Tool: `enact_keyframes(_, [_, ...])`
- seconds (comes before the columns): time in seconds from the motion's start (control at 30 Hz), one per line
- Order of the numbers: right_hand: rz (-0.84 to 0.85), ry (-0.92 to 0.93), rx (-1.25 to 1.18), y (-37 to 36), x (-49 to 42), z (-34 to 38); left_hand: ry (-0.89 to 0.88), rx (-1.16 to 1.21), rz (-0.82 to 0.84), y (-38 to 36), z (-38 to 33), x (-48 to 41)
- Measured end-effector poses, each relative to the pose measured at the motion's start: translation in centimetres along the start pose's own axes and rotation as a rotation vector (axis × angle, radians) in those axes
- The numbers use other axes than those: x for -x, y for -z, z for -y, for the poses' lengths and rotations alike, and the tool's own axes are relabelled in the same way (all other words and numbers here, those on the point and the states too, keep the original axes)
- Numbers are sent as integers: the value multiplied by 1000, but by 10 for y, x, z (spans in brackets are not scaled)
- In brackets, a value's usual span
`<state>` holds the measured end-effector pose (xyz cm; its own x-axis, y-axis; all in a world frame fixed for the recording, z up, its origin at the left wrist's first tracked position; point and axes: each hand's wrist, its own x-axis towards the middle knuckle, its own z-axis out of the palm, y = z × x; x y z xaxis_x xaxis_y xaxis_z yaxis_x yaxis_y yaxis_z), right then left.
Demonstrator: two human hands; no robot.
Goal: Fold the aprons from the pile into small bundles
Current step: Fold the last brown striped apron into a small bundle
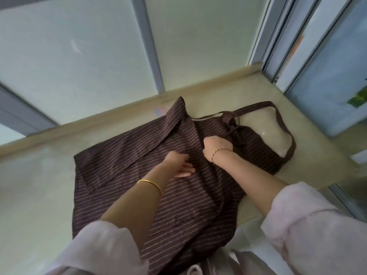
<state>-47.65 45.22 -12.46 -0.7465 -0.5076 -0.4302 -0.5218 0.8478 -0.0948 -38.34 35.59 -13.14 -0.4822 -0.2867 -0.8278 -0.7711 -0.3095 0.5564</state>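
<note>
A brown pinstriped apron (188,205) lies spread on a pale stone ledge (39,185), its neck strap (258,106) looped beyond. The left hand (178,165) presses flat with its fingers loosely straight, while the right hand (215,145) curls into cloth near the bib. The thin, limp weave looks light and is best taken by hems and corners.
</note>
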Motion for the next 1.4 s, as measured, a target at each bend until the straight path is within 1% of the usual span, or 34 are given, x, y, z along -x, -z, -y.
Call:
enact_keyframes(0.03, [24, 4, -217, 0, -6, 12, 32, 256, -75, 13, -1, -1])
enact_keyframes(0.07, [80, -10, -474, -1, -14, 27, 25, 468, -151, 28, -2, -5])
enact_keyframes(0.13, [204, -121, -1015, -4, -27, 50, 2, 820, -282, 49, -4, -8])
enact_keyframes(0.17, [246, -183, -1219, -4, -35, 62, 3, 1015, -340, 57, -4, -13])
enact_keyframes(0.23, [299, -287, -1496, -3, -49, 77, 39, 1476, -346, 69, -11, -22])
enact_keyframes(0.27, [326, -329, -1592, -2, -56, 82, 62, 1626, -374, 74, -16, -26])
enact_keyframes(0.33, [355, -386, -1723, 2, -70, 89, 61, 1670, -393, 82, -26, -24])
enact_keyframes(0.37, [363, -388, -1724, 5, -77, 92, 18, 1607, -400, 89, -32, -21])
enact_keyframes(0.4, [341, -336, -1667, 11, -85, 96, -31, 1499, -445, 99, -38, -20])
enact_keyframes(0.43, [282, -219, -1568, 20, -91, 100, -110, 1338, -481, 112, -45, -18])
enact_keyframes(0.5, [77, 123, -1294, 43, -101, 109, -308, 922, -612, 145, -58, -17])
enact_keyframes(0.53, [-6, 234, -1190, 53, -103, 113, -372, 652, -707, 161, -62, -16])
enact_keyframes(0.57, [-47, 268, -1122, 61, -105, 115, -385, 377, -802, 175, -64, -15])
enact_keyframes(0.6, [-67, 263, -1061, 62, -107, 115, -347, 131, -875, 187, -61, -14])
enact_keyframes(0.63, [-69, 248, -997, 59, -105, 114, -286, -73, -904, 194, -55, -11])
enact_keyframes(0.67, [-57, 245, -946, 51, -102, 113, -230, -233, -898, 201, -45, -10])
enact_keyframes(0.77, [-48, 232, -876, 17, -84, 103, -77, -553, -853, 214, -10, -10])
enact_keyframes(0.83, [-85, 195, -890, 1, -66, 98, -23, -681, -865, 221, 9, -8])
enact_keyframes(0.87, [-106, 177, -900, -4, -60, 96, -31, -726, -888, 222, 15, -8])
enact_keyframes(0.9, [-128, 158, -910, -10, -53, 95, -63, -768, -905, 221, 21, -7])
enact_keyframes(0.97, [-154, 131, -932, -21, -37, 93, -195, -853, -891, 209, 30, -7])
enact_keyframes(1.07, [-128, 96, -969, -32, -11, 85, -418, -901, -767, 173, 42, -5])
enact_keyframes(1.23, [-86, 72, -930, -45, 40, 53, -694, -902, -551, 98, 82, 11])
enact_keyframes(1.33, [-77, 82, -864, -55, 68, 36, -790, -909, -448, 60, 114, 26])
enact_keyframes(1.4, [-126, 76, -842, -65, 88, 23, -809, -888, -417, 38, 137, 37])
